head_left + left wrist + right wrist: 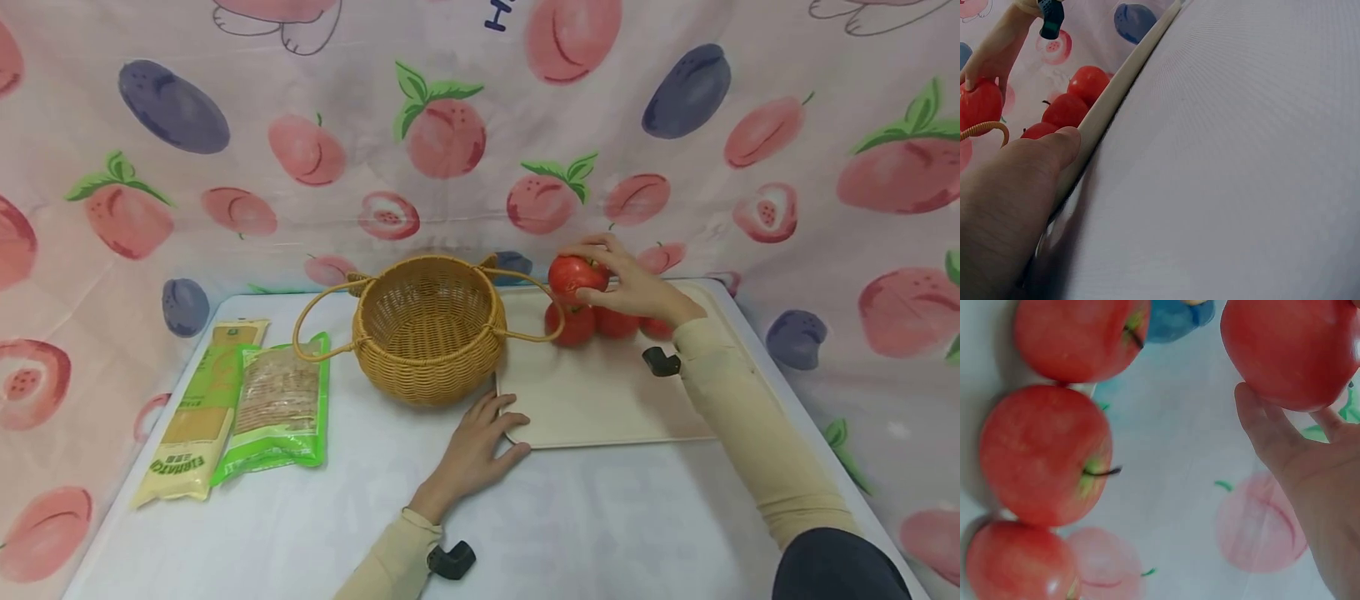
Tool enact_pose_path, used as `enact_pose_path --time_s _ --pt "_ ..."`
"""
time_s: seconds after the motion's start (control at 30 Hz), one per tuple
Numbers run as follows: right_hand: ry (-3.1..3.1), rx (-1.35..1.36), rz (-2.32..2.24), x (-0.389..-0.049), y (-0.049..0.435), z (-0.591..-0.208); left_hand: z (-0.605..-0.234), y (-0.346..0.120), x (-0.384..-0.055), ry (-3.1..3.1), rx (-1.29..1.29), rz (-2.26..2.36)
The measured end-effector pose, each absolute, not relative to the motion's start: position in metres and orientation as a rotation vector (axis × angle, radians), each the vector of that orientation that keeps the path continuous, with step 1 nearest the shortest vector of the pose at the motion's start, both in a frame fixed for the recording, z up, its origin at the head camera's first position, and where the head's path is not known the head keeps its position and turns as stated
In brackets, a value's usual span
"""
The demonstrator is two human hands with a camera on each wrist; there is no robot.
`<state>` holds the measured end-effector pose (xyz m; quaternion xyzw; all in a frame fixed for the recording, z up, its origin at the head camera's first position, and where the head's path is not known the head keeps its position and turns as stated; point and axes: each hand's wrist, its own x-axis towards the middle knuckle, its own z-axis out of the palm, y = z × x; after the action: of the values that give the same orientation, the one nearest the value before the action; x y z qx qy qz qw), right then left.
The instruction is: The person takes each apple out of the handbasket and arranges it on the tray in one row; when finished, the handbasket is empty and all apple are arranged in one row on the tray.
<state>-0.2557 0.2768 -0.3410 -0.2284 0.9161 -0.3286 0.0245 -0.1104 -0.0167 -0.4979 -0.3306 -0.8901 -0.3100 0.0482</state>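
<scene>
My right hand (633, 287) grips a red apple (572, 277), lifted over the far part of a cream board (600, 408). In the right wrist view, the fingers and thumb curve round this apple. Three more red apples (1038, 456) with dark stems lie in a row on the board, just under and beside the raised one. My left hand (468, 454) rests at the board's near left corner, its fingers spread and touching the edge. In the left wrist view its thumb (1063, 147) lies along the board's rim. A wicker basket (431, 379) stands left of the board.
The basket's right handle (536, 337) sticks out over the board, close to the apples. Left of the basket lie a yellow-green noodle packet (198, 408) and a bright green-edged bag (277, 408). A fruit-print cloth (450, 208) hangs behind the white table (570, 525).
</scene>
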Motion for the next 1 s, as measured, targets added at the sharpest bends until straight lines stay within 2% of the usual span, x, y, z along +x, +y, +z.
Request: enact_pose_path --time_s 1.0 --pt "2.967 -0.506 -0.920 -0.235 0.356 -0.348 -0.500 -0.016 -0.111 -2.715 -1.007 -0.950"
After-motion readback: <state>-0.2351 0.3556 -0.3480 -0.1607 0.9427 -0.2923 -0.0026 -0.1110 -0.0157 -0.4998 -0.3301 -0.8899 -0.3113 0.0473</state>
